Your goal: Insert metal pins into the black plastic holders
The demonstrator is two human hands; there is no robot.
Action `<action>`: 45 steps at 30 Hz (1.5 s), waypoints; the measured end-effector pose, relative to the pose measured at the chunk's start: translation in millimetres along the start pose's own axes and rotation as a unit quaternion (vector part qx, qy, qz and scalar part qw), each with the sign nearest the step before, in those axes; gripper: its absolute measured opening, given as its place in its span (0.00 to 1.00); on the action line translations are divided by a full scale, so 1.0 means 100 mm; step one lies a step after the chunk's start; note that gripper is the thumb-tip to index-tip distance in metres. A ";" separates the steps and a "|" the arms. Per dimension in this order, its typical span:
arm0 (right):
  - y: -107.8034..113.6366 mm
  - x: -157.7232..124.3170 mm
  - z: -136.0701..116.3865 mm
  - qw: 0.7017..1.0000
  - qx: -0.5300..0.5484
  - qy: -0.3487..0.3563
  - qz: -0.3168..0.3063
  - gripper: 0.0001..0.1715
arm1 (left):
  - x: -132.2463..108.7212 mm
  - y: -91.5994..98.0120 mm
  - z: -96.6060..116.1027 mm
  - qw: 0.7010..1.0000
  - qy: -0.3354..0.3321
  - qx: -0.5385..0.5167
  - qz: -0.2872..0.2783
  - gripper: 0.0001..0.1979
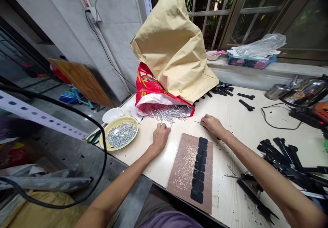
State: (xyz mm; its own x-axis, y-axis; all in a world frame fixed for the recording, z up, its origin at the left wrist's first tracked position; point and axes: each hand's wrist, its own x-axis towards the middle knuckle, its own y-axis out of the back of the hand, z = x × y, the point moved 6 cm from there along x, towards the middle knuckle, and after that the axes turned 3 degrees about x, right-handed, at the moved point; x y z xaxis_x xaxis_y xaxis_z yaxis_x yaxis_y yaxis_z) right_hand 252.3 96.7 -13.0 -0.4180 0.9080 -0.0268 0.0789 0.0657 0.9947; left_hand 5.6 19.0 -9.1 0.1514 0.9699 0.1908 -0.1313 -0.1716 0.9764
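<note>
My left hand (161,137) rests on the pale table (238,118) with its fingers curled under, just in front of a spill of thin metal rods (169,112) from a red bag (151,91). My right hand (212,124) lies knuckles-up to the right of the rods, fingers bent, pinching one thin rod (197,121) that pokes out to the left. Between my forearms lies a brown board (184,166) with a row of black pads (200,168) on it.
A big tan paper sack (174,47) leans over the red bag. A yellow plate of small metal parts (120,134) and a white bowl (112,114) sit at the left. Black plastic pieces (287,159) pile at the right, a cable (276,118) and kettle (304,91) beyond.
</note>
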 end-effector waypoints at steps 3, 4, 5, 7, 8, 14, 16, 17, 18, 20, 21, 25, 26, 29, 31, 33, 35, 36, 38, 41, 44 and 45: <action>0.02 0.00 0.02 0.999 -0.006 -0.022 0.024 0.15 | 0.05 -0.03 -0.02 1.000 0.000 -0.022 0.002 0.11; 0.05 -0.01 0.03 0.999 -0.007 -0.030 0.031 0.15 | 0.05 -0.02 -0.05 0.999 0.010 -0.051 0.013 0.10; 0.09 -0.03 0.03 0.998 -0.004 -0.037 0.044 0.15 | 0.05 0.01 -0.08 0.995 0.025 -0.094 0.026 0.09; 0.25 -0.12 -0.01 0.993 0.027 -0.044 0.104 0.15 | 0.04 0.05 -0.14 0.969 0.080 -0.231 0.042 0.06; 0.36 -0.19 -0.06 0.987 0.058 -0.038 0.148 0.15 | 0.04 0.05 -0.16 0.939 0.119 -0.321 0.035 0.06; 0.71 -0.71 -0.69 0.937 0.238 0.067 0.245 0.16 | -0.04 0.02 0.20 0.645 0.257 -0.717 -0.060 0.15; 0.68 -0.82 -0.84 0.940 0.247 0.064 0.227 0.16 | -0.06 0.09 0.36 0.609 0.251 -0.750 -0.055 0.18; 0.66 -0.87 -0.89 0.941 0.245 0.058 0.224 0.16 | -0.07 0.12 0.43 0.600 0.247 -0.759 -0.050 0.18; 0.64 -0.90 -0.91 0.944 0.241 0.051 0.220 0.16 | -0.08 0.15 0.49 0.594 0.243 -0.765 -0.044 0.19; 0.61 -0.95 -0.92 0.950 0.228 0.043 0.208 0.17 | -0.10 0.20 0.59 0.588 0.235 -0.773 -0.038 0.18; 0.60 -0.97 -0.92 0.953 0.221 0.040 0.202 0.17 | -0.11 0.22 0.63 0.586 0.231 -0.776 -0.036 0.18; 0.62 -1.03 -0.88 0.961 0.200 0.028 0.189 0.17 | -0.15 0.28 0.72 0.590 0.211 -0.778 -0.028 0.15; 0.63 -1.04 -0.88 0.962 0.195 0.024 0.189 0.17 | -0.16 0.29 0.74 0.595 0.207 -0.776 -0.029 0.15; 0.64 -1.08 -0.87 0.963 0.184 0.015 0.194 0.17 | -0.18 0.31 0.78 0.612 0.196 -0.765 -0.031 0.14; 0.64 -1.11 -0.86 0.962 0.183 0.012 0.203 0.17 | -0.18 0.32 0.79 0.622 0.194 -0.758 -0.026 0.13; 0.64 -1.13 -0.86 0.961 0.182 0.012 0.208 0.17 | -0.19 0.32 0.80 0.629 0.198 -0.751 -0.021 0.13; 0.63 -1.14 -0.87 0.963 0.176 0.010 0.205 0.17 | -0.18 0.31 0.81 0.630 0.199 -0.750 -0.021 0.14; 0.62 -1.15 -0.87 0.964 0.171 0.008 0.201 0.17 | -0.18 0.30 0.82 0.628 0.199 -0.752 -0.023 0.14; 0.62 -1.16 -0.87 0.967 0.162 -0.001 0.196 0.17 | -0.18 0.28 0.83 0.622 0.196 -0.758 -0.026 0.14; 0.61 -1.17 -0.88 0.968 0.160 -0.010 0.192 0.16 | -0.17 0.27 0.83 0.629 0.189 -0.753 -0.032 0.14; 0.61 -1.20 -0.88 0.964 0.180 -0.012 0.197 0.15 | -0.16 0.28 0.81 0.658 0.168 -0.733 -0.035 0.14; 0.61 -1.21 -0.87 0.962 0.187 -0.013 0.198 0.15 | -0.15 0.28 0.81 0.666 0.157 -0.728 -0.040 0.14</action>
State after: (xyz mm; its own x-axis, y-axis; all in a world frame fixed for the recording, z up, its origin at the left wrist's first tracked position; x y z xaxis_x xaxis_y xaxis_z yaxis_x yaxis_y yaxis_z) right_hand 228.9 -45.3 59.6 -0.2663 0.9020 0.3398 0.5498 -0.1474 0.8222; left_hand 78.5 -14.6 23.9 0.0327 0.9935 -0.1095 -0.9807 0.0107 -0.1955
